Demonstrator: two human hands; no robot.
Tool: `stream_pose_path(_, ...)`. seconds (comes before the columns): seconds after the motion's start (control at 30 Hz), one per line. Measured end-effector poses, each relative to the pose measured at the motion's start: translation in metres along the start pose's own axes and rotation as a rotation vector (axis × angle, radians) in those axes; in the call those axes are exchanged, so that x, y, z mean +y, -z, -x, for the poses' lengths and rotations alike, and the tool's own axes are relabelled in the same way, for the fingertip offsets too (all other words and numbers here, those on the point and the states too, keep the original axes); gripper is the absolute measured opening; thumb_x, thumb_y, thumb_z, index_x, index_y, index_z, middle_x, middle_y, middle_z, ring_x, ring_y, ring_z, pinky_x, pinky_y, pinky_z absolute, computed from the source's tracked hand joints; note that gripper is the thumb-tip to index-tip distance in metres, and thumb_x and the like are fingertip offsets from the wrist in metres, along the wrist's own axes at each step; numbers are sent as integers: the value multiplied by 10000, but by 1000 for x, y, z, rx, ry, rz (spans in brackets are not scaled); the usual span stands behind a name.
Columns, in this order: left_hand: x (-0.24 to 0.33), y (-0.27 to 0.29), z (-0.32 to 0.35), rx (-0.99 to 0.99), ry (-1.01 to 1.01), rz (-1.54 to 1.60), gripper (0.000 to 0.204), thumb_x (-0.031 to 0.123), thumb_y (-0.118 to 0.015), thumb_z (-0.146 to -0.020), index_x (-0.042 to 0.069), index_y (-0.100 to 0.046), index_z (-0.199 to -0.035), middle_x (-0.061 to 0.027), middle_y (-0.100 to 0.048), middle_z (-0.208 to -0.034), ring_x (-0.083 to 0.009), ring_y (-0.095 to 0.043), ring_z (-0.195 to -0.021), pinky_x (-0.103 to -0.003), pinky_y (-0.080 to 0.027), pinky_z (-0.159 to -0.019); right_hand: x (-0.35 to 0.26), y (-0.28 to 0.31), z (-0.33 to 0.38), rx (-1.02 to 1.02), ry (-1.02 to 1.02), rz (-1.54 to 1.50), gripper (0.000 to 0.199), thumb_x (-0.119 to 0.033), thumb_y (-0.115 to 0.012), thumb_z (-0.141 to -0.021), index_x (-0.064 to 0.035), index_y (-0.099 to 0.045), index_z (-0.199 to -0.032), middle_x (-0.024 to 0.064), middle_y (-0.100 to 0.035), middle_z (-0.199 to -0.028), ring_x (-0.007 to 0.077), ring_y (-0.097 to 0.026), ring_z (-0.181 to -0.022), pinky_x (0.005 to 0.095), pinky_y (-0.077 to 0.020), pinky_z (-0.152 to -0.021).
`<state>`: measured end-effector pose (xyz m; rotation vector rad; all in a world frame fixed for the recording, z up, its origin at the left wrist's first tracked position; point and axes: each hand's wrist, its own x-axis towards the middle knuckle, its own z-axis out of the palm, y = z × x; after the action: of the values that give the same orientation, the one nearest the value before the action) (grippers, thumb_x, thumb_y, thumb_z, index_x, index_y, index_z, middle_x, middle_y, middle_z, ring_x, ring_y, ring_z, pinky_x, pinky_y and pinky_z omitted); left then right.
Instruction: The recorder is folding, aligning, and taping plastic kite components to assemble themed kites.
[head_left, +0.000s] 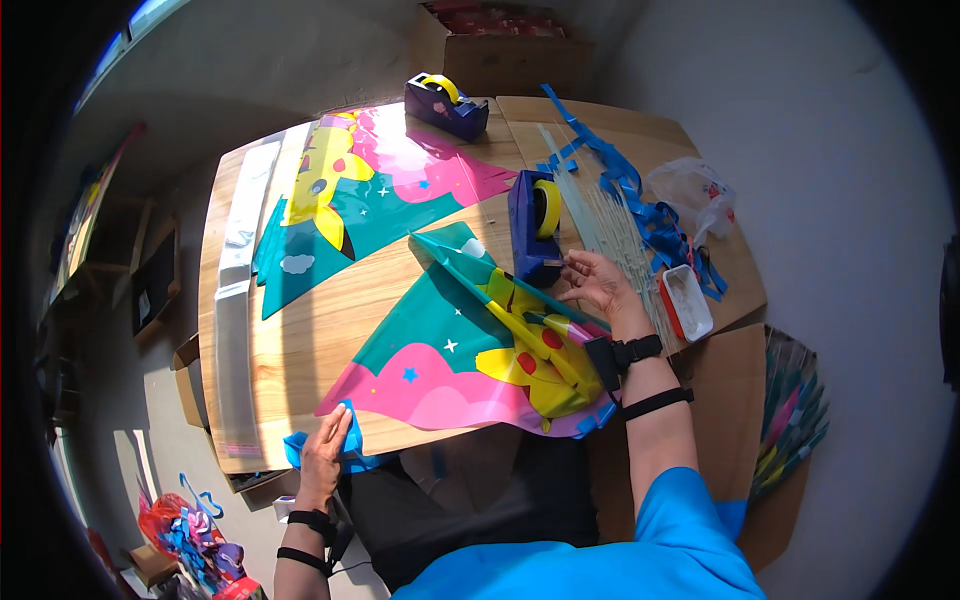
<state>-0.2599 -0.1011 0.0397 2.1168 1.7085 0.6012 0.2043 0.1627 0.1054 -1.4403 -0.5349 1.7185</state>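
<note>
A green and pink kite sheet (400, 350) with a yellow cartoon figure lies before me, its right side folded and bunched up. At its lower left corner, by the table edge, my left hand (325, 455) is closed on a blue ribbon (354, 440). My right hand (597, 283) is open, thumb and fingers apart, beside the near end of a dark blue tape dispenser (523, 225) with a yellow roll. I cannot make out any tape on its fingers. The folded kite edge passes just below this hand.
Another kite sheet (400, 215) lies farther back, near a second tape dispenser (447, 107). Thin rods (622, 235), tangled blue ribbon (655, 225), a plastic bag (693, 190) and a small white tray (688, 303) occupy the right side. Clear plastic strips (235, 320) lie along the left edge.
</note>
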Motion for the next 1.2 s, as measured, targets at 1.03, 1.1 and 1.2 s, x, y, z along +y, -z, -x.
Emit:
stream_pose_path(1.03, -2, -1, 1, -19, 11, 47, 586, -145, -516, -785, 90, -583, -1318, -98, -561, -1355, -319, -626, -1096, -371, -513, -931, 22, 6, 5, 185, 237, 373, 151, -207, -752, -847, -93, -675, -782, -62, -495, -635, 45, -410, -530, 204, -287, -466)
stream_pose_path(1.1, -1, -1, 0, -15, 0, 27, 589, -145, -514, -784, 92, -584, -1318, -95, -561, -1356, -319, -626, -1095, -370, -513, -931, 21, 5, 6, 169, 228, 360, 144, -186, -767, -831, -69, -688, -804, -56, -499, -641, 51, -426, -545, 199, -297, -470)
stream_pose_path(1.2, 1, 0, 1, -29, 26, 24, 590, -145, -514, -782, 93, -584, -1318, -90, -561, -1356, -316, -625, -1100, -370, -513, -931, 24, -2, 5, 166, 225, 368, 149, -173, -784, -814, -59, -689, -800, -52, -500, -643, 58, -434, -551, 196, -311, -478)
